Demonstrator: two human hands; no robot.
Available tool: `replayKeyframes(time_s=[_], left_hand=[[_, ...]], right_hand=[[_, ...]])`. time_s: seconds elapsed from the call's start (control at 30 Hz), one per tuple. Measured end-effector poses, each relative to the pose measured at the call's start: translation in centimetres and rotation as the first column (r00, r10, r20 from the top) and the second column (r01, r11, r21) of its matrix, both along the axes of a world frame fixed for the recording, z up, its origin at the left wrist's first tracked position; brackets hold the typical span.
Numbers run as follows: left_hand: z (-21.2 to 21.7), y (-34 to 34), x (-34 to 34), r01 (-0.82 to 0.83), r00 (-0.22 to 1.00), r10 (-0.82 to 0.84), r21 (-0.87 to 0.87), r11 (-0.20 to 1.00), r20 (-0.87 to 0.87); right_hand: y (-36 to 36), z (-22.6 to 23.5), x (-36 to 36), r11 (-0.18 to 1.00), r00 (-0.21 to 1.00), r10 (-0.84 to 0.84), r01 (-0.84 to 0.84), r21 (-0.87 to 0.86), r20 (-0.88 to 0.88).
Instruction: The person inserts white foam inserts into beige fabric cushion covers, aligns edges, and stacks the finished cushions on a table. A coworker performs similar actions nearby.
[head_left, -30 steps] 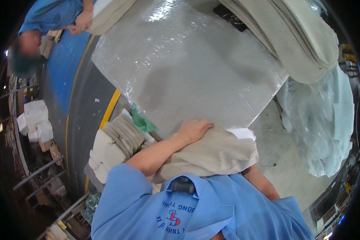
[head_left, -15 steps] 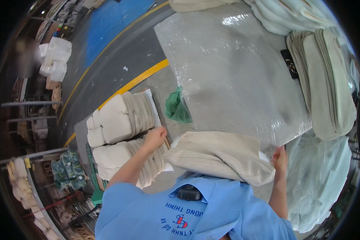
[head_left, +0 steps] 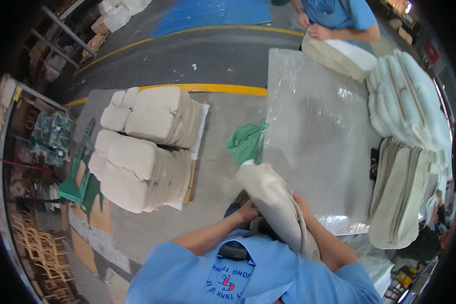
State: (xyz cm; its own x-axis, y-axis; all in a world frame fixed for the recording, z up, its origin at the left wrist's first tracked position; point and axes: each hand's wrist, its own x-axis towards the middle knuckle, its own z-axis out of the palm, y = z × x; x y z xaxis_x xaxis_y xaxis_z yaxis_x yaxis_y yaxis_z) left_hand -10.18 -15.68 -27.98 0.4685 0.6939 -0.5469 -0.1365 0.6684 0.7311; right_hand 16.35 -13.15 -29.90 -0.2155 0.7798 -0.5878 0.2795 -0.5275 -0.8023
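A long beige fabric cushion (head_left: 274, 196) stands tilted in front of my chest, its far end reaching toward the table. A small white piece shows at that far end. My left hand (head_left: 248, 212) grips the cushion's left edge, its fingers partly hidden. Along the opposite edge, my right hand (head_left: 302, 206) is closed on the fabric, with some fingers behind it. Just beyond the cushion lies a crumpled green plastic bag (head_left: 245, 143), against the side of a large table (head_left: 314, 152) covered in clear plastic film.
Stacked beige cushions (head_left: 131, 164) sit on a pallet to the left, beside a green pallet jack (head_left: 75, 188). At right are a pile of beige cushion pieces (head_left: 397, 195) and white padded pieces (head_left: 403, 96). Across the table, a co-worker in blue (head_left: 334, 15) handles another cushion (head_left: 339, 57).
The cushion has swung from lying crosswise to pointing away from me. Both hands, earlier out to its sides, have come in onto its edges. The view has turned, bringing in the co-worker.
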Motion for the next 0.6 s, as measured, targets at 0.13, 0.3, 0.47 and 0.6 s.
replayKeyframes(time_s=[0.13, 0.3, 0.47, 0.6], left_hand=[[2.7, 3.1, 4.8, -0.205, 0.97, 0.188, 0.099, 0.974, 0.153], [8.8, 10.9, 13.2, 0.019, 0.999, -0.028, 0.229, 0.973, 0.034], [12.3, 16.7, 20.2, 0.326, 0.925, -0.359, 0.225, 0.918, 0.125], [12.4, 17.4, 24.7, 0.713, 0.696, -0.667, 0.358, 0.602, -0.265]], right_hand=[[0.0, 6.8, 0.9, 0.936, 0.83, -0.346, 0.272, -0.225, -0.437], [1.1, 8.7, 5.9, 0.778, 0.547, -0.558, 0.607, -0.164, -0.623], [1.2, 7.4, 6.2, 0.463, 0.194, -0.662, 0.866, -0.191, -0.724], [-1.0, 4.5, 2.4, 0.014, -0.153, -0.686, 0.975, -0.223, -0.712]])
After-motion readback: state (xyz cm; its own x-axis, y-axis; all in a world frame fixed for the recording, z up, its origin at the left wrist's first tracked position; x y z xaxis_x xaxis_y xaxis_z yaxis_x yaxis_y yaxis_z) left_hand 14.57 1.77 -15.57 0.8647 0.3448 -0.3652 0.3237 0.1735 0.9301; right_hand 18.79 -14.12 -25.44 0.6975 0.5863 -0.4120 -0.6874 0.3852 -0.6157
